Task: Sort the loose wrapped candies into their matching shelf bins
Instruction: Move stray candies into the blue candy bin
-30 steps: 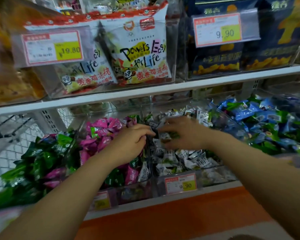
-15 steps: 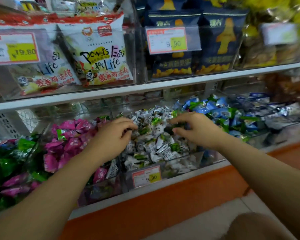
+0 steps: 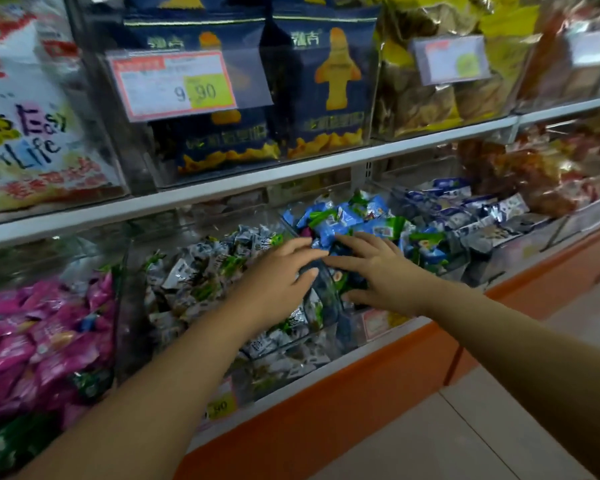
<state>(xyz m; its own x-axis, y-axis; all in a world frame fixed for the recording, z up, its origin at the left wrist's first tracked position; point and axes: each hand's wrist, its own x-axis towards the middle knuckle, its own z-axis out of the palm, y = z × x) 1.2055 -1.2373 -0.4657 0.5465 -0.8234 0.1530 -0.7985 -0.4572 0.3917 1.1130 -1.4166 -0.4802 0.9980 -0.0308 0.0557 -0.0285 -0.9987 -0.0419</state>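
Your left hand [image 3: 278, 271] and right hand [image 3: 378, 271] hover spread-fingered over the blue candies [image 3: 340, 216], apparently hunting strays, so next pinch any mismatched wrapper.

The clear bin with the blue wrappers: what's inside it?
A heap of blue and green wrapped candies, with one purplish wrapper near the back left corner. The right hand lies spread over the front of the heap, so the candies beneath it are hidden.

Two hands [image 3: 278, 282] [image 3: 378, 275], two navy snack bags [image 3: 219, 140] [image 3: 326, 95]
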